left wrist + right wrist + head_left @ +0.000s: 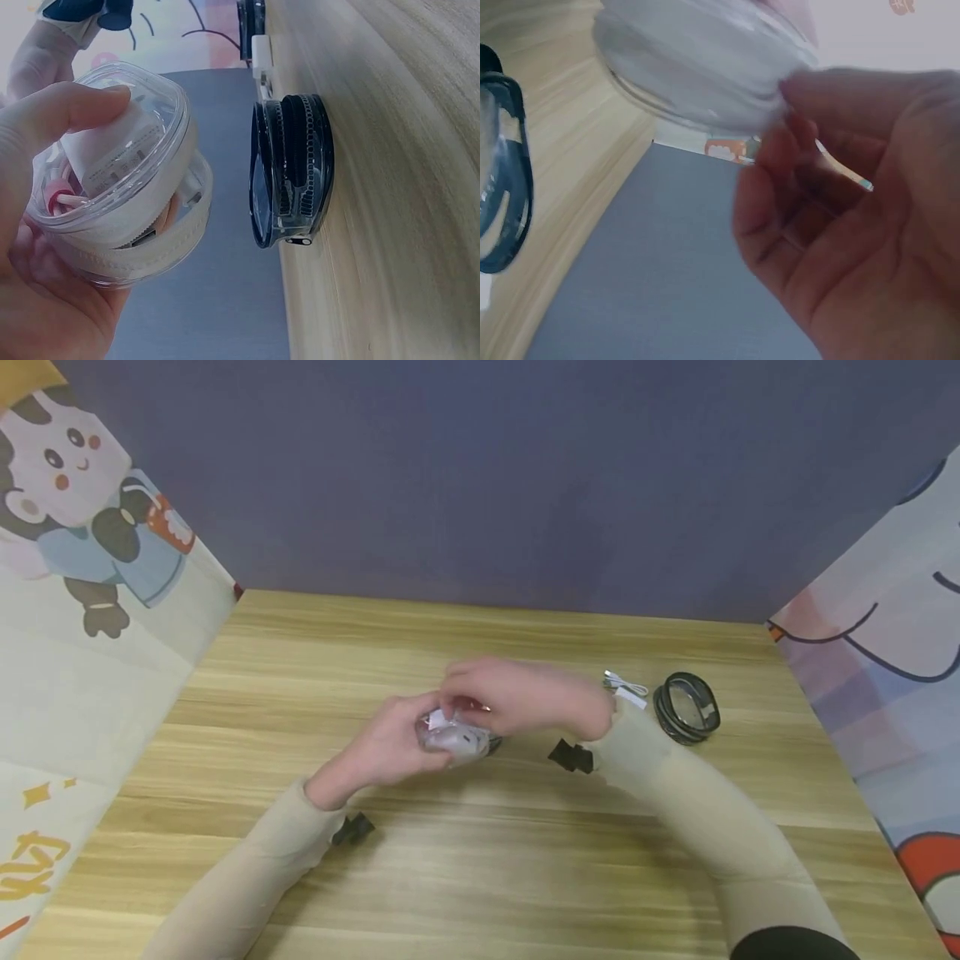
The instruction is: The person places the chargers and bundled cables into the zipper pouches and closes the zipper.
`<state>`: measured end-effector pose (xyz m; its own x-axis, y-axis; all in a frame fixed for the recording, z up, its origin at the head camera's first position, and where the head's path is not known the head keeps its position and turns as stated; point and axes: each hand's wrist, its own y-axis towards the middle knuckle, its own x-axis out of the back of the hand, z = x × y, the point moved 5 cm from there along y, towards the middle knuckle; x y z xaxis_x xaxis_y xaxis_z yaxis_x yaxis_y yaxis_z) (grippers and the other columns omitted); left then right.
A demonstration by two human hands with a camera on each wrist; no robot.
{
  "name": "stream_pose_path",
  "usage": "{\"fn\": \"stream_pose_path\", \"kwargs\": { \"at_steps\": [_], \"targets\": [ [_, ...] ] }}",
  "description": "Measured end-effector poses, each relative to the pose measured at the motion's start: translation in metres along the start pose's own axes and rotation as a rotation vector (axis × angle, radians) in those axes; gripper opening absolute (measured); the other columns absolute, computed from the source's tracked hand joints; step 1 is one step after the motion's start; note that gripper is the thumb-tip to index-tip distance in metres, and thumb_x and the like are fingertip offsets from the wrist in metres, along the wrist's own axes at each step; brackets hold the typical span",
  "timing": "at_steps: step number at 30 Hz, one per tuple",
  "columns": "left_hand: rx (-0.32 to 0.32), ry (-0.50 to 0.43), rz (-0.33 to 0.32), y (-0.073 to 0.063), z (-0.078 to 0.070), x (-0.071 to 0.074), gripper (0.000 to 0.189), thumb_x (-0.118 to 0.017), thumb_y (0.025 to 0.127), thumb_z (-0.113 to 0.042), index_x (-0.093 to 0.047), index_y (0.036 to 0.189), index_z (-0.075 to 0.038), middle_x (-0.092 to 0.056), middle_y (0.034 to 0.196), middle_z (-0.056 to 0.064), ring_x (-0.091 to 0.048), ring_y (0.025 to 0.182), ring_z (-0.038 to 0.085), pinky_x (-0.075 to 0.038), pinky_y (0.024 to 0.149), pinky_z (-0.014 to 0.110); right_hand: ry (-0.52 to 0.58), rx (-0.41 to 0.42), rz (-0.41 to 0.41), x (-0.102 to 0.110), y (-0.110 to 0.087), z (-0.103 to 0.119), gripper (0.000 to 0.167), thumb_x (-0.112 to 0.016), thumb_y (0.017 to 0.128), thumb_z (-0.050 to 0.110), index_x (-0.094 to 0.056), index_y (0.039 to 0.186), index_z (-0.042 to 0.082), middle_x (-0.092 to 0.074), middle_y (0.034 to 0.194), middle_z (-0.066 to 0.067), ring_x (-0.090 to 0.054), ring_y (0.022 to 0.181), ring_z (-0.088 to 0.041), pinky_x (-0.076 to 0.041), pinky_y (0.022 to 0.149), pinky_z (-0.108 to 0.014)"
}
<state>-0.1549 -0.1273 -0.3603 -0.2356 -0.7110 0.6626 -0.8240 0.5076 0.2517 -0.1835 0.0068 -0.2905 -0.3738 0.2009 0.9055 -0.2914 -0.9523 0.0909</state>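
Observation:
A round clear zip pouch (169, 161) with white trim is gripped by my left hand (393, 739). Through its clear face show a white printed paper (120, 154) and a pinkish cable (64, 191). In the left wrist view, my left thumb lies across that face while the palm supports the underside. My right hand (510, 697) reaches over from the right, its thumb and finger pinching the pouch's edge in the right wrist view. Motion blurs the pouch there, so the exact spot pinched cannot be made out.
Right of the hands on the wooden table (480, 868) lie a black-trimmed clear round pouch (686, 708), a bundled white cable (626, 683) and a small white piece (632, 697). A dark grey panel (480, 485) rises behind the table. Cartoon-printed walls flank both sides.

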Motion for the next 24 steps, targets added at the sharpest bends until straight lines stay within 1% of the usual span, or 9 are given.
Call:
{"fn": "stream_pose_path", "kwargs": {
  "at_steps": [3, 6, 9, 12, 15, 17, 21, 22, 24],
  "targets": [
    [-0.002, 0.003, 0.005, 0.0, 0.0, 0.0, 0.049, -0.088, 0.067, -0.009, -0.065, 0.11, -0.008, -0.07, 0.089, -0.001, -0.062, 0.072, 0.011, -0.056, 0.061, 0.028, -0.053, -0.014, -0.053, -0.001, -0.003, 0.0, 0.006, -0.07, 0.091, 0.005, -0.066, 0.092, 0.01, -0.056, 0.091, 0.002, -0.054, 0.084, -0.01, -0.05, 0.076, -0.019],
    [0.002, 0.001, 0.006, 0.0, 0.0, 0.0, 0.048, -0.088, 0.067, -0.009, -0.064, 0.109, -0.008, -0.07, 0.089, -0.001, -0.062, 0.073, 0.01, -0.056, 0.062, 0.027, -0.098, -0.001, -0.123, -0.003, -0.006, 0.001, 0.005, -0.072, 0.09, 0.008, -0.069, 0.093, 0.01, -0.056, 0.091, 0.002, -0.055, 0.083, -0.01, -0.05, 0.076, -0.019],
    [0.006, 0.0, 0.002, 0.0, 0.001, 0.001, 0.046, -0.088, 0.067, -0.009, -0.064, 0.106, -0.008, -0.069, 0.088, -0.001, -0.063, 0.073, 0.011, -0.056, 0.063, 0.028, -0.141, 0.017, -0.189, -0.005, -0.008, 0.002, 0.005, -0.073, 0.09, 0.007, -0.069, 0.093, 0.009, -0.056, 0.091, 0.001, -0.055, 0.082, -0.01, -0.051, 0.076, -0.02],
    [0.012, 0.008, -0.006, -0.001, 0.002, 0.001, 0.045, -0.088, 0.067, -0.008, -0.064, 0.105, -0.008, -0.069, 0.087, -0.002, -0.062, 0.073, 0.011, -0.056, 0.062, 0.028, -0.188, 0.013, -0.236, -0.009, -0.009, 0.003, 0.005, -0.071, 0.091, 0.006, -0.067, 0.092, 0.009, -0.055, 0.092, 0.001, -0.054, 0.083, -0.011, -0.05, 0.075, -0.021],
    [0.019, 0.012, -0.011, -0.001, 0.002, 0.002, 0.045, -0.088, 0.067, -0.009, -0.064, 0.105, -0.009, -0.069, 0.087, -0.002, -0.062, 0.073, 0.011, -0.056, 0.061, 0.028, -0.236, -0.002, -0.264, -0.013, -0.009, 0.004, 0.008, -0.069, 0.092, 0.005, -0.063, 0.089, 0.009, -0.053, 0.092, 0.0, -0.053, 0.083, -0.012, -0.049, 0.072, -0.021],
    [0.022, 0.016, -0.016, -0.001, 0.003, 0.002, 0.045, -0.088, 0.067, -0.009, -0.064, 0.105, -0.009, -0.069, 0.087, -0.001, -0.062, 0.073, 0.011, -0.056, 0.062, 0.028, -0.27, -0.002, -0.277, -0.015, -0.01, 0.005, 0.012, -0.067, 0.091, -0.002, -0.06, 0.09, 0.008, -0.052, 0.093, -0.001, -0.051, 0.083, -0.013, -0.049, 0.07, -0.021],
    [0.026, 0.015, -0.038, -0.001, 0.002, 0.003, 0.046, -0.087, 0.067, -0.009, -0.064, 0.107, -0.008, -0.069, 0.089, 0.0, -0.063, 0.074, 0.012, -0.056, 0.063, 0.029, -0.338, 0.031, -0.303, -0.018, -0.012, 0.008, 0.02, -0.062, 0.085, -0.011, -0.057, 0.094, 0.006, -0.05, 0.095, -0.002, -0.049, 0.081, -0.014, -0.047, 0.067, -0.023],
    [0.025, 0.007, -0.046, -0.001, 0.002, 0.004, 0.048, -0.087, 0.067, -0.009, -0.065, 0.109, -0.008, -0.07, 0.09, 0.001, -0.063, 0.075, 0.012, -0.056, 0.064, 0.029, -0.35, 0.044, -0.311, -0.018, -0.013, 0.009, 0.022, -0.062, 0.083, -0.012, -0.058, 0.096, 0.006, -0.05, 0.096, -0.002, -0.049, 0.081, -0.014, -0.047, 0.067, -0.023],
    [0.021, -0.009, -0.062, 0.0, 0.001, 0.005, 0.05, -0.087, 0.067, -0.008, -0.066, 0.112, -0.008, -0.07, 0.093, 0.001, -0.063, 0.077, 0.013, -0.056, 0.065, 0.03, -0.366, 0.065, -0.333, -0.018, -0.015, 0.009, 0.023, -0.063, 0.084, -0.011, -0.059, 0.1, 0.006, -0.052, 0.098, -0.002, -0.05, 0.081, -0.014, -0.048, 0.068, -0.023]
  ]
}}
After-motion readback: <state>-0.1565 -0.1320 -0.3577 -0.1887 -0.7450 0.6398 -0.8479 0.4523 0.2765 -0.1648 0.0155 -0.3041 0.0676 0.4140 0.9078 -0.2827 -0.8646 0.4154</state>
